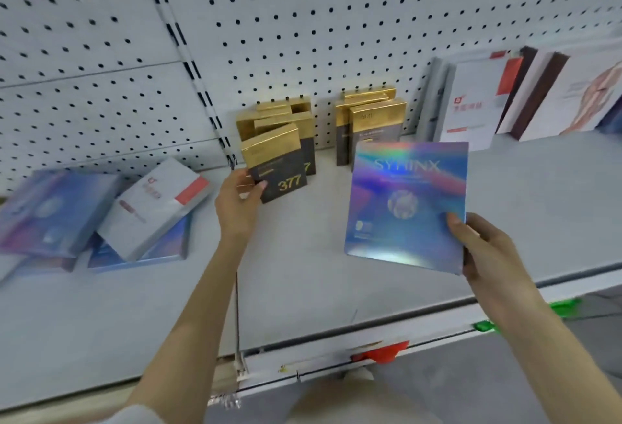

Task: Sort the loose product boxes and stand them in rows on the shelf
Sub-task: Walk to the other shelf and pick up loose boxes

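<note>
My left hand (237, 199) grips a gold-and-black box marked 377 (276, 162) by its lower left corner, just in front of a row of like boxes (296, 124) standing at the back of the shelf. A second gold-and-black row (370, 124) stands to the right of it. My right hand (484, 248) holds a large holographic blue box (407, 201) by its lower right corner, upright and above the shelf (303, 289). Loose boxes lie flat at the left: a white one with a red patch (154, 208) on top of holographic blue ones (50, 211).
White and brown boxes (471, 100) stand leaning at the back right of the shelf. A pegboard wall (336, 19) backs the shelf. A slotted upright (188, 63) divides the left bay from the right. Red (380, 353) and green (484, 326) tags sit on the front rail.
</note>
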Tool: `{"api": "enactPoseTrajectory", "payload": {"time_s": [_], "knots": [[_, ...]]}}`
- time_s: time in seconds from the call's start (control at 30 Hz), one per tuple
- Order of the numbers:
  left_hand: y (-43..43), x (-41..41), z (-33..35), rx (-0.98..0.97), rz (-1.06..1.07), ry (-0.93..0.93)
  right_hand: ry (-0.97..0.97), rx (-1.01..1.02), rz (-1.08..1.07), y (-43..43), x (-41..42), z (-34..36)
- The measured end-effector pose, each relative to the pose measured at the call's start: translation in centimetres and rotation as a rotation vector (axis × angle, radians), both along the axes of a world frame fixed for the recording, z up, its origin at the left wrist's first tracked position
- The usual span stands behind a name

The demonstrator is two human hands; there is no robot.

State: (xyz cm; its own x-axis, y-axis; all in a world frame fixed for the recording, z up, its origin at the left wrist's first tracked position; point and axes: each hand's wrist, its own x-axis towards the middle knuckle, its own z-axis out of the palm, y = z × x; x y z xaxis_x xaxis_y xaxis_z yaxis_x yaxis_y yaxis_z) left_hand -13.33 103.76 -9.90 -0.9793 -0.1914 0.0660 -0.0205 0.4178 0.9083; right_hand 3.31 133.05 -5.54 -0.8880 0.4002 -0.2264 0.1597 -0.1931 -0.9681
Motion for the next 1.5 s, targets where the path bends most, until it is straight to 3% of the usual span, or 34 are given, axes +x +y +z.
{"api": "enactPoseTrajectory", "payload": {"time_s": [0.37,0.67,0.8,0.87,1.1,1.27,1.5], "knots": [[0.8,-1.4,0.2,0.093,0.106,-0.049,-0.04,-0.056,0.005,1.0,-0.4,-0.7],[1.2,-0.8,0.5,0.054,0.183,-0.118,-0.053,-0.075,-0.01,1.4,-0.3,-1.2],[3.2,3.7,0.6,0.055,0.286,0.042,-0.07,-0.098,-0.031,1.6,-0.1,-1.8],[5.2,6.3,0.1,0.054,0.139,0.089,-0.078,-0.123,-0.042,1.9,0.0,-1.9],[14.8,9.5,-0.6,0.159,-0.523,-0.199,-0.055,-0.162,-0.123,4.4,1.2,-1.6],[21.0,9.8,-0.8,0.183,-0.598,-0.213,-0.029,-0.101,-0.234,9.5,3.1,-1.8],[32.2,10.9,-0.9,0.131,-0.733,-0.239,-0.051,0.178,-0.34,20.7,5.0,-2.5]]}}
